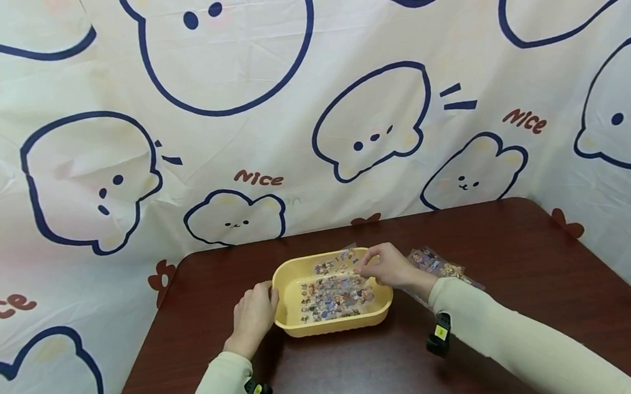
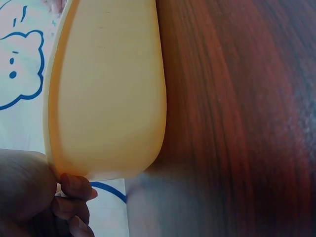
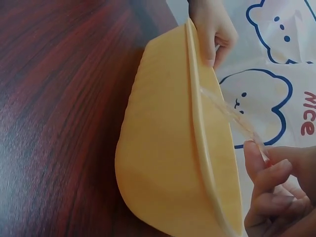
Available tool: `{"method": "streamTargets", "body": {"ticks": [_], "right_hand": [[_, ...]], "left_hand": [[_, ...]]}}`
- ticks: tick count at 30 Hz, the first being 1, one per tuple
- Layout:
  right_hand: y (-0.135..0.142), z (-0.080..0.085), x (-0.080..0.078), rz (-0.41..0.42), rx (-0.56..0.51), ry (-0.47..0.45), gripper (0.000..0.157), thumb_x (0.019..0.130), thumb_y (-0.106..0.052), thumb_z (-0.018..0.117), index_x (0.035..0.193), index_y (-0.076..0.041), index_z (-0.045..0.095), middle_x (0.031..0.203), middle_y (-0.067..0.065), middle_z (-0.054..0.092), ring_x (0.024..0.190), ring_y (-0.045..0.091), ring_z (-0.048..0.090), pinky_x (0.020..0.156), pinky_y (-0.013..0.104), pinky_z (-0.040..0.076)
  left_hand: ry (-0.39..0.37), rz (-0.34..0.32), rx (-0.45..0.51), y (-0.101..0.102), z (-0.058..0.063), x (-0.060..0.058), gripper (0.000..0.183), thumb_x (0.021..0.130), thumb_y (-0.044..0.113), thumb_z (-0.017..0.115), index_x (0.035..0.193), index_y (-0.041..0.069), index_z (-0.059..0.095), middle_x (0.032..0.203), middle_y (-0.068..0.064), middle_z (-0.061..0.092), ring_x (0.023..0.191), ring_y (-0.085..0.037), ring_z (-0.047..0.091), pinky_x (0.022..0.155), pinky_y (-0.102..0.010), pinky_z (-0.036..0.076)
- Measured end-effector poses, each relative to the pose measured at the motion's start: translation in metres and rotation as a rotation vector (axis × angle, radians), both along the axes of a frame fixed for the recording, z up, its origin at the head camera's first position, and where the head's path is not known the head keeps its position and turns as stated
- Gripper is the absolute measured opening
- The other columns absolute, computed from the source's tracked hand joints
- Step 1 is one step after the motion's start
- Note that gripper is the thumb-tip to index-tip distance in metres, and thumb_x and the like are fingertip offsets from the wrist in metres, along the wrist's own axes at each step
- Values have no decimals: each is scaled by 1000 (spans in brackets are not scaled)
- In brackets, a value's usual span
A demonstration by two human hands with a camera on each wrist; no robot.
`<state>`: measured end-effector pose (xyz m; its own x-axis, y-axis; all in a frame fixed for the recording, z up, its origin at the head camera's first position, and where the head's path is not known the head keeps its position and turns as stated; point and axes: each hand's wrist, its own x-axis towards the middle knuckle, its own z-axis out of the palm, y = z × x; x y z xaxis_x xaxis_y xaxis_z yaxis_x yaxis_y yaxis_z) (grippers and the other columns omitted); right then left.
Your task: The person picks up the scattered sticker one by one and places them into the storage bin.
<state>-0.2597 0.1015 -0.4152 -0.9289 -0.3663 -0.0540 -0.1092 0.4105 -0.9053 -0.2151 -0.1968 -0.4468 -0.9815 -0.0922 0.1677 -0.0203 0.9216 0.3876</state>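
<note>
A yellow plastic tray (image 1: 335, 327) with rounded corners sits on the table. My left hand (image 1: 254, 315) grips its left end, thumb and fingers at the rim. Over the tray's right side, my right hand (image 1: 386, 266) pinches the edge of a clear sticker sheet (image 1: 335, 298) printed with small colourful figures. Seen from the right wrist, the clear sheet (image 3: 232, 114) slants from the pinching fingertips down past the tray's rim. Another printed clear part (image 1: 329, 264) shows along the tray's back wall.
More printed clear sheets (image 1: 440, 264) lie on the dark wooden table (image 1: 353, 375) to the tray's right, partly hidden by my right forearm. A white cloth with cartoon bears (image 1: 293, 130) hangs behind the table and at both sides.
</note>
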Motion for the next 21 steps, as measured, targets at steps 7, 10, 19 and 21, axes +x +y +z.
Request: {"method": "streamTargets", "body": {"ticks": [7,10,19,21], "right_hand": [[-11,-2,1,6,32,-12,11,95,-10,68,90,-1,70,91,13,75,41,6,37,46,23,36],[-16,-3,1,-5,61,-22,10,94,-10,68,89,-2,71,92,11,74,44,7,43,47,23,39],[-28,-6,5,-2,48,-122,6,95,-5,65,94,0,68,87,13,76,43,10,45,48,27,40],[-29,-7,6,12,47,-111,8,95,-5,65,94,1,70,88,12,76,43,9,45,48,25,40]], "left_hand": [[-6,-2,-7,0,-1,-1,32,101,22,58,122,1,70,98,-19,75,73,-29,70,61,-46,52],[-3,-3,-12,0,0,-2,32,101,22,58,121,2,70,98,-19,76,74,-30,71,62,-47,52],[6,-6,-16,-1,-2,-2,31,101,21,58,120,1,71,95,-18,75,71,-27,69,60,-46,52],[5,-5,-15,-1,-2,-2,31,101,22,58,120,1,71,94,-18,75,70,-26,68,60,-46,51]]}}
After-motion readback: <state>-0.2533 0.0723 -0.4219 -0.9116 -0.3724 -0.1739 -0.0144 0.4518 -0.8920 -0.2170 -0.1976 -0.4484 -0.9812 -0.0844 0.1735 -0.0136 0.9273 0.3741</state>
